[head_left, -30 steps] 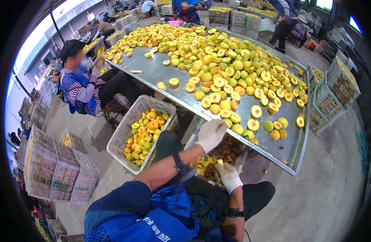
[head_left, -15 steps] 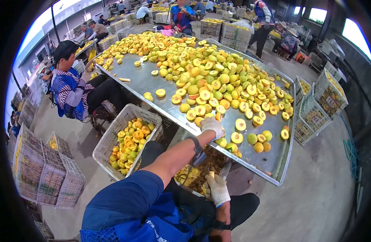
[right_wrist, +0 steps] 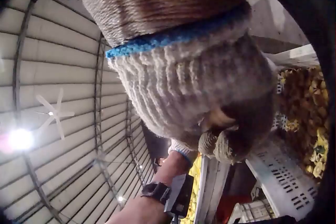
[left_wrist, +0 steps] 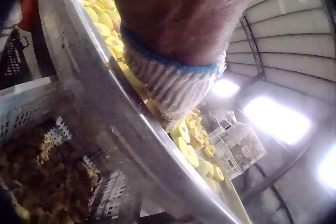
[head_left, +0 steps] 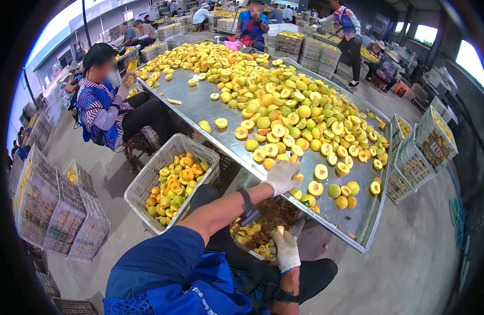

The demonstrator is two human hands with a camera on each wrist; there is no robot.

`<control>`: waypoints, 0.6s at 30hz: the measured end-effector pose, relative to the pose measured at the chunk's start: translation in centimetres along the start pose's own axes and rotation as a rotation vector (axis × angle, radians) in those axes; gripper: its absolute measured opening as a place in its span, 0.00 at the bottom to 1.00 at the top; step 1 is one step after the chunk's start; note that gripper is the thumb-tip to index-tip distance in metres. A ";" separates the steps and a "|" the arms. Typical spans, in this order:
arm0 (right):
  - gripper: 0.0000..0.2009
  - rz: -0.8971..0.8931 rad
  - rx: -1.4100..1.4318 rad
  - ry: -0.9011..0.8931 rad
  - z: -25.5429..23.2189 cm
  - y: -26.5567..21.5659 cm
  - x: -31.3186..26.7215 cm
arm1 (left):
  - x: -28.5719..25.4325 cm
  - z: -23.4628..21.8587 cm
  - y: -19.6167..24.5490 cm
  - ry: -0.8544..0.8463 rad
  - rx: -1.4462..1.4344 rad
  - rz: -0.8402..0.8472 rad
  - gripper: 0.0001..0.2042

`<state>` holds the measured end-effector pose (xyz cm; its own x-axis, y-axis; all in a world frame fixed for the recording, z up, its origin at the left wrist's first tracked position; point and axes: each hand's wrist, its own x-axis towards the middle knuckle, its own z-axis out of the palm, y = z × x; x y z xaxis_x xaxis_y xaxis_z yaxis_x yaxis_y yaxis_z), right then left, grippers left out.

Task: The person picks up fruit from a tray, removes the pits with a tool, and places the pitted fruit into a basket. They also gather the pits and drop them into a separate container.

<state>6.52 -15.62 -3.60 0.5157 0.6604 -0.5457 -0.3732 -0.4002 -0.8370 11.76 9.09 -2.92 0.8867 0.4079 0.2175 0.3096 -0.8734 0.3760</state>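
My left hand (head_left: 283, 177), in a white knitted glove, reaches over the near rim of a metal table (head_left: 352, 223). It lies against halved yellow-green peaches (head_left: 315, 188); its fingertips are hidden, so I cannot tell whether they grip a piece. In the left wrist view the glove (left_wrist: 163, 87) overlaps the rim, with fruit beyond. Low by the right knee, my gloved right hand (head_left: 285, 249) holds a pale, stick-like handle (head_left: 280, 229) in curled fingers. In front of that hand, under the table edge, a crate (right_wrist: 281, 179) holds brown and yellow scraps (head_left: 258, 236).
A crate (head_left: 134, 197) of cut fruit stands on the floor left of my knee. Stacked crates rise at left (head_left: 58, 210) and right (head_left: 428, 134). Another person (head_left: 103, 105) sits at the table's left side. A pale stick (head_left: 173, 101) lies near the rim.
My left hand has moved from above the scrap crate, over the table rim, to the fruit. The right hand stays low with the pale handle. The head view has shifted slightly.
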 end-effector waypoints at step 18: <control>0.12 -0.402 -0.150 0.139 0.4 -6.1 -2.3 | -11.2 -5.0 4.7 0.195 -0.772 -0.018 0.17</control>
<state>7.35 -14.44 2.79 0.6994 0.6948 -0.1676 -0.0113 -0.2237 -0.9746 1.59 1.72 0.92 0.7857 0.5220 0.3319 -0.0653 -0.4637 0.8836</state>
